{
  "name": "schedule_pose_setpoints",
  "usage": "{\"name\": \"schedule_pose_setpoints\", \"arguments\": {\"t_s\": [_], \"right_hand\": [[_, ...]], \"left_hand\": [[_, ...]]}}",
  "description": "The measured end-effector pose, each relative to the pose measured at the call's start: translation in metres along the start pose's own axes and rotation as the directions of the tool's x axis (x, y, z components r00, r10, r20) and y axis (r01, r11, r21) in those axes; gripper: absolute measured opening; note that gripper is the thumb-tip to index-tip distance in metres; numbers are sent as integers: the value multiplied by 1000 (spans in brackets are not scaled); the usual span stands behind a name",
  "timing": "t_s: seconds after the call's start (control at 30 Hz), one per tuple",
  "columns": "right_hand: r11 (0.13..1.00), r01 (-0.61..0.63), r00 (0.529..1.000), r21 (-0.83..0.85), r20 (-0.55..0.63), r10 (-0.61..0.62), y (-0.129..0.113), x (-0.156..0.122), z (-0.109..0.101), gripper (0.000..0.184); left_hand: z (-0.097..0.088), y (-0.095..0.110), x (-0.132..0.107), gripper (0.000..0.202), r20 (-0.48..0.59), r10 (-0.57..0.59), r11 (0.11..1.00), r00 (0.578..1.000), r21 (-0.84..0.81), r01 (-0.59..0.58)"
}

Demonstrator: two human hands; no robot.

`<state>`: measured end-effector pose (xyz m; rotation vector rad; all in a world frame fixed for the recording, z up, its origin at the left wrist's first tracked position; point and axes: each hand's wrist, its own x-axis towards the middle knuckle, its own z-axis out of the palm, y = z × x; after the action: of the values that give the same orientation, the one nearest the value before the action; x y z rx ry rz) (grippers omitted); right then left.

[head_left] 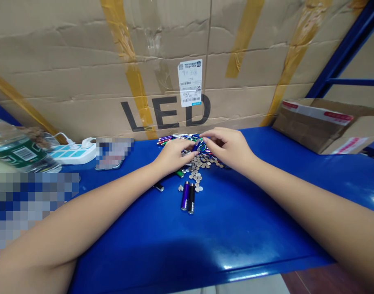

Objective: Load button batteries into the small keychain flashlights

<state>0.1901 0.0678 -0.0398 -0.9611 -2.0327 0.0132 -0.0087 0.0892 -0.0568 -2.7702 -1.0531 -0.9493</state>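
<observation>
My left hand (175,155) pinches a small dark blue metal tube (197,144) between thumb and fingers, above a pile of shiny coloured tubes (165,140). Close by on the right, the fingers of my right hand (231,146) are drawn together at the tube's upper end; what they grip is too small to tell. Button cell batteries (202,163) lie scattered below both hands. Nearer to me, a purple tube (185,196) and a black tube (191,198) lie side by side. A green tube (180,174) is partly hidden by my left hand.
A large cardboard box (162,53) marked LED stands behind the blue table (236,228). At left are a water bottle (18,149), a power strip (73,154) and a phone (110,157). An open carton (318,126) sits at right, beside a blue metal frame (340,53).
</observation>
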Motion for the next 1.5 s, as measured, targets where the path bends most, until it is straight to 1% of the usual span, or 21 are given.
{"name": "schedule_pose_setpoints", "arguments": {"t_s": [0.07, 0.13, 0.2, 0.27, 0.33, 0.47, 0.5, 0.53, 0.6, 0.67, 0.73, 0.77, 0.83, 1.0, 1.17, 1.23, 1.27, 1.33, 1.4, 1.43, 1.5], "right_hand": [[999, -48, 998, 1, 34, 48, -1, 0, -1, 22], [997, -78, 989, -20, 128, 80, -2, -1, -2, 23], [996, -73, 970, -46, 230, 82, -3, -1, -3, 27], [996, -59, 957, -63, 281, 75, -4, -2, -4, 29], [998, -52, 960, -43, 273, 62, -3, -2, -4, 29], [997, -77, 985, 30, 159, 72, 1, 0, -8, 23], [995, -91, 983, 29, 162, 85, 2, 1, -10, 22], [994, -105, 975, 15, 199, 100, 3, 2, -12, 21], [992, -116, 925, -45, 359, 125, 4, 4, -18, 18], [990, -89, 827, -108, 545, 134, 4, 6, -22, 15], [988, -61, 742, -145, 655, 142, 4, 6, -25, 14], [987, -52, 718, -153, 681, 144, 4, 6, -25, 15], [986, -39, 698, -160, 702, 141, 4, 5, -23, 17], [982, -11, 690, -190, 710, 145, 4, 4, -14, 18], [979, -10, 673, -203, 723, 157, 6, 6, -12, 13], [976, -3, 684, -217, 711, 160, 5, 6, -13, 12], [974, 0, 705, -227, 690, 162, 4, 6, -13, 11], [972, -28, 788, -233, 593, 165, 3, 6, -14, 9], [979, -83, 891, -186, 425, 156, 1, 7, -14, 10], [984, -100, 932, -144, 332, 144, 0, 7, -14, 11], [992, -102, 977, -70, 182, 113, -1, 6, -14, 11]], "left_hand": [[0, -1, 0, 15, -6, -10, 1000, 1000, 1, 10], [1, -1, -1, 17, -8, -2, 1000, 1000, 5, 2], [0, -1, -1, 17, -1, 18, 1000, 1000, 16, -18], [0, -1, -1, 17, 11, 29, 999, 1000, 32, -30], [0, -1, -1, 17, 10, 23, 999, 1000, 45, -23], [1, -4, -1, 18, -17, 0, 998, 1000, 61, 1], [1, -4, -1, 17, -21, -7, 998, 1000, 64, 8], [2, -5, -1, 17, -24, -15, 998, 1000, 65, 16], [2, -6, -1, 17, -29, -32, 997, 999, 68, 34], [2, -6, -1, 16, -30, -44, 997, 999, 70, 46], [2, -6, -1, 16, -31, -43, 997, 999, 69, 45], [3, -5, -1, 16, -31, -40, 997, 999, 67, 42], [3, -5, -1, 17, -27, -32, 997, 999, 68, 34], [3, -5, 0, 16, -12, -15, 998, 1000, 61, 16], [3, -4, 0, 16, -2, 1, 998, 1000, 59, 0], [3, -4, 0, 16, -3, 0, 998, 1000, 65, 0], [3, -4, 0, 17, -2, -2, 998, 1000, 68, 3], [3, -3, 0, 17, 2, -9, 998, 1000, 70, 9], [2, -3, 0, 18, 7, -16, 997, 1000, 70, 15], [2, -3, 0, 18, 9, -15, 998, 1000, 69, 15], [2, -3, 0, 17, 10, -5, 998, 1000, 61, 4]]}}
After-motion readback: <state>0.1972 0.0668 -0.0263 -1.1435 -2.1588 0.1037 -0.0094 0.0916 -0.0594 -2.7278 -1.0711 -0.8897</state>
